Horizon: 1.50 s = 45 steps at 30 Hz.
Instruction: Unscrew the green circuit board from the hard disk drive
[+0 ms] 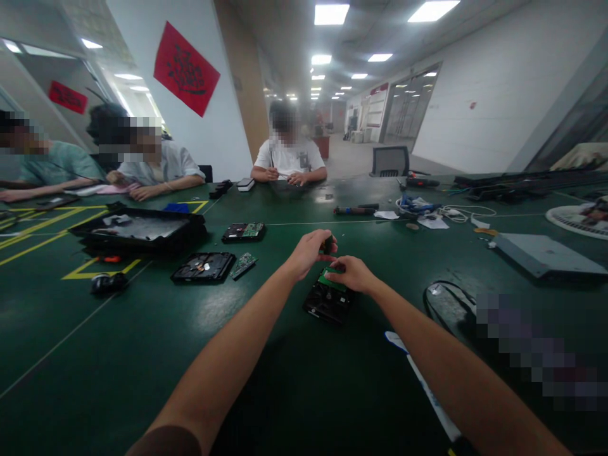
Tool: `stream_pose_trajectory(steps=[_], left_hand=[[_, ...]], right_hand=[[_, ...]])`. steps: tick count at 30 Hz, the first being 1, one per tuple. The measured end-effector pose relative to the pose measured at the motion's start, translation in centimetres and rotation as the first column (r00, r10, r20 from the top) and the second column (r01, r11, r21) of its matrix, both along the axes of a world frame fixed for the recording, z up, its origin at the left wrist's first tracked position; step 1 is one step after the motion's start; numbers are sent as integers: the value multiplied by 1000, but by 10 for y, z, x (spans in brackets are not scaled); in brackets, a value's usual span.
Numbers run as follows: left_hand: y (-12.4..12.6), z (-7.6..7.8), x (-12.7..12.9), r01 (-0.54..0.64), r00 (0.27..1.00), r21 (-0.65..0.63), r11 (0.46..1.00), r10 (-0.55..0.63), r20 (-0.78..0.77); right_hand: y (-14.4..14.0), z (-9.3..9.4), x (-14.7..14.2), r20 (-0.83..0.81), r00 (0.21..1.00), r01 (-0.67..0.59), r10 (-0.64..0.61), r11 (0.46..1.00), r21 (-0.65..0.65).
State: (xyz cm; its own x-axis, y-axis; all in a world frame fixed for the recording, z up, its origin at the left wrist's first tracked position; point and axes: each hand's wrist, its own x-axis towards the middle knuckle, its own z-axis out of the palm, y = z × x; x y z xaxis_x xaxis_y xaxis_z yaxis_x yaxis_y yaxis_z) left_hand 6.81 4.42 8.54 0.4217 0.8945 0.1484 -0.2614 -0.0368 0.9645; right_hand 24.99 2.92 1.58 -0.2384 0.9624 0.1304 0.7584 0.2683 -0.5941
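In front of me on the green table lies a black hard drive [327, 304], with a green circuit board [335, 283] at its far end. My right hand [354, 274] is closed at that end, its thumb over the board and its other fingers by the far edge. Just beyond the drive, my left hand [311, 252] is raised, fingers curled round a small dark object [329, 242]. What that object is, I cannot make out. The two hands' fingertips nearly meet, hiding part of the drive's far edge.
To the left are an open drive casing [203, 268], a loose circuit board [245, 265], another hard drive [244, 232] and a black tray [137, 229]. A grey metal box [551, 256], cables [418, 206] and a screwdriver-like tool [356, 209] lie right. Several people sit across the table.
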Motion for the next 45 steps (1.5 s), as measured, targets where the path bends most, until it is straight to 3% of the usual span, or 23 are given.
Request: stream_pose_trajectory(steps=[12, 23, 27, 34, 42, 45], left_hand=[[3, -1, -4, -1, 1000, -47, 999, 2, 17], [1, 7, -8, -34, 999, 19, 999, 35, -42], [8, 11, -7, -101, 994, -29, 995, 99, -52], [19, 17, -13, -58, 991, -66, 996, 49, -124], [14, 17, -9, 27, 996, -148, 989, -39, -77], [16, 15, -8, -36, 996, -149, 988, 23, -89]], right_hand=[[-1, 0, -2, -2, 1000, 31, -31, 999, -32], [-3, 3, -1, 19, 1000, 11, -11, 1000, -15], [-3, 4, -2, 16, 1000, 6, -6, 1000, -10], [0, 2, -2, -12, 999, 29, -29, 998, -51], [-2, 2, -1, -8, 1000, 14, -15, 1000, -21], [-1, 1, -2, 4, 1000, 20, -20, 1000, -13]])
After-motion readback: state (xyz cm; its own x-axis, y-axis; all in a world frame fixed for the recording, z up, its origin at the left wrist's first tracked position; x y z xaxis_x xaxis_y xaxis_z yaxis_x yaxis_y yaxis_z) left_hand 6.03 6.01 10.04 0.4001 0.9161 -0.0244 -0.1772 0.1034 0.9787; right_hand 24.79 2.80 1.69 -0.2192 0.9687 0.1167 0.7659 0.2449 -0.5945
